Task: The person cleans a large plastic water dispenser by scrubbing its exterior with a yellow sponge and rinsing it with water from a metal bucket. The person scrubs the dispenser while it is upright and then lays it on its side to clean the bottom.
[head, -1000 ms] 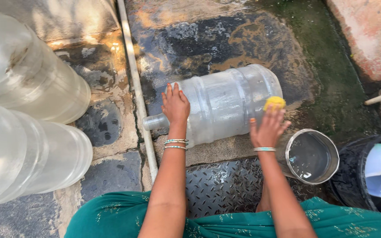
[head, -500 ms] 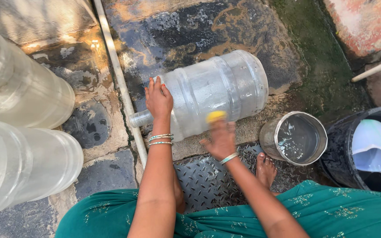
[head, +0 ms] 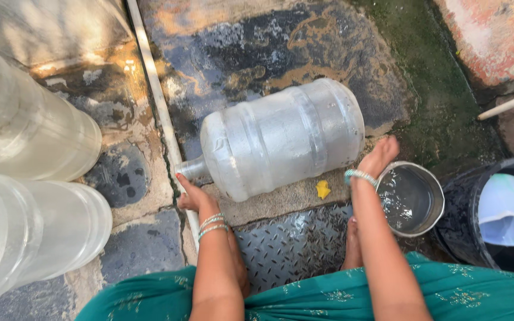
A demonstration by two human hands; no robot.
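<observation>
A big clear water jug (head: 281,139) is lying on its side on the wet stone ground (head: 257,53). Its thin neck is pointing to the left, toward a white pipe (head: 156,95) that is running along the ground.

The left hand (head: 193,196) is being held low, just beside the neck of the jug. The fingers are stretched out and open, and nothing is being gripped by them. Whether the fingertips are touching the neck cannot be told. Bangles are being worn on that wrist.

The right hand (head: 379,157) is being held near the bottom end of the jug, just above the rim of a round metal pot (head: 432,190). Its fingers are seen from behind, so it cannot be told if they are open or closed, and nothing can be seen in them. Water is being held in the pot.

A small yellow scrub piece (head: 323,189) is lying on the ground just below the jug, between the two hands, and is not being touched by either one.

Two more big clear jugs (head: 37,196) are lying at the far left. A dark bucket (head: 465,238) with a pale blue scoop (head: 510,217) inside is standing at the right, just beside the pot. A bumpy metal plate (head: 292,244) is being stood on by bare feet.
</observation>
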